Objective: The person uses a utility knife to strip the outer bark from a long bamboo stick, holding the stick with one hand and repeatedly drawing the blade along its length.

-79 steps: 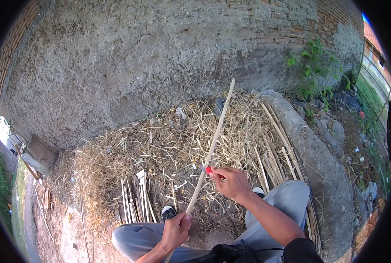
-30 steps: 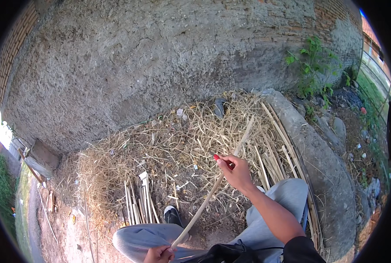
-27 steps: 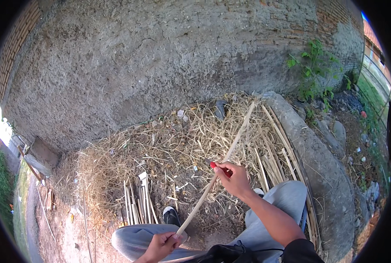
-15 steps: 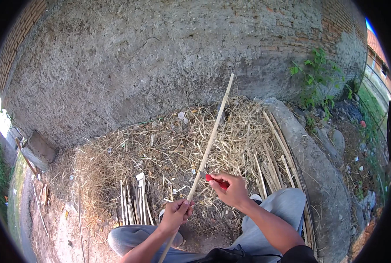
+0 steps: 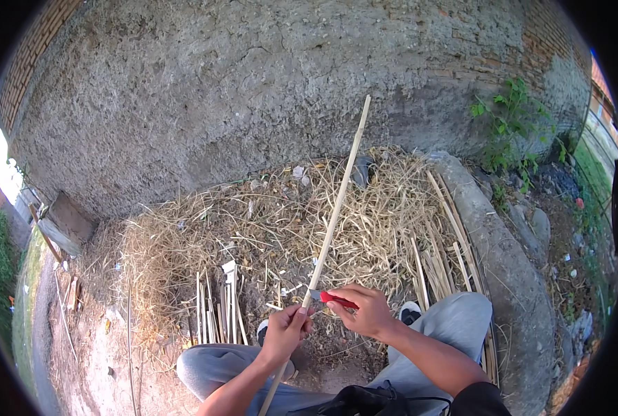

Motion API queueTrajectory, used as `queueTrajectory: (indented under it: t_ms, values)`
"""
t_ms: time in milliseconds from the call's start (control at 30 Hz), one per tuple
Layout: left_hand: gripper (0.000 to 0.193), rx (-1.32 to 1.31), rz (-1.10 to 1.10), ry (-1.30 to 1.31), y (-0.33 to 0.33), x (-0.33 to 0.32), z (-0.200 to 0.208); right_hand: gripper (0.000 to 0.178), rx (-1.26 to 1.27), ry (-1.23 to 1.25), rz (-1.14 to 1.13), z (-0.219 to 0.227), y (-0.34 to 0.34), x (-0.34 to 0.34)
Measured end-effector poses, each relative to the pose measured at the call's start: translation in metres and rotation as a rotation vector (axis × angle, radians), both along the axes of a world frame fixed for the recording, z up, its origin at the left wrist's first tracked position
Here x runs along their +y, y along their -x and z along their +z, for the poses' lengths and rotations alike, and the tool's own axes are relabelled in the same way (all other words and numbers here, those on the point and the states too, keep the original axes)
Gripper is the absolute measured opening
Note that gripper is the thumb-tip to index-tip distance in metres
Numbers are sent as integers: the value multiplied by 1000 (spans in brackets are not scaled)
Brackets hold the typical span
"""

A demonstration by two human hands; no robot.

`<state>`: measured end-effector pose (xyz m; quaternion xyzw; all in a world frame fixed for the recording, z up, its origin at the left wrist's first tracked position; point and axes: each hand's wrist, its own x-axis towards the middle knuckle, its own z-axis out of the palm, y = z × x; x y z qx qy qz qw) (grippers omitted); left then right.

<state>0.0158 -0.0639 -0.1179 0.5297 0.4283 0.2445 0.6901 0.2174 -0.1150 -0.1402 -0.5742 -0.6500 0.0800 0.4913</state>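
A long pale wooden strip (image 5: 339,199), likely split bamboo, slants from between my legs up toward the wall. My left hand (image 5: 284,334) is closed round its lower part, with the thumb along the strip. Just above that grip, my right hand (image 5: 366,310) holds a red-handled knife (image 5: 336,299). Its short grey blade touches or nearly touches the strip's right edge. The fingers of the right hand wrap the handle and hide part of it.
Dry shavings (image 5: 375,243) cover the ground ahead, below a rough grey wall (image 5: 253,104). Bundled strips (image 5: 219,305) lie at the left, and more strips (image 5: 437,267) lie at the right beside a concrete kerb (image 5: 503,263). A leafy plant (image 5: 510,125) grows by the wall.
My right hand has drawn the knife down along the strip, closer to my left hand. The view has shifted slightly, and the left hand keeps its grip.
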Motion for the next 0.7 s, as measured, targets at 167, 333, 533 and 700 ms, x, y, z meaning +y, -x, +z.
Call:
queueTrajectory:
  t_ms: [167, 333, 533, 700]
  values:
    - [26, 8, 3, -46, 1, -3, 0, 18, -98, -80, -23, -7, 5, 1]
    - [26, -4, -14, 21, 0, -7, 3, 15, -158, -108, -37, -6, 8, -2]
    - [25, 71, -56, -75, 1, -10, 0, 15, -164, 8, -54, 7, 13, -12]
    - [25, 145, -62, -168, 0, -14, -8, 16, -201, 24, -82, 8, 17, -14]
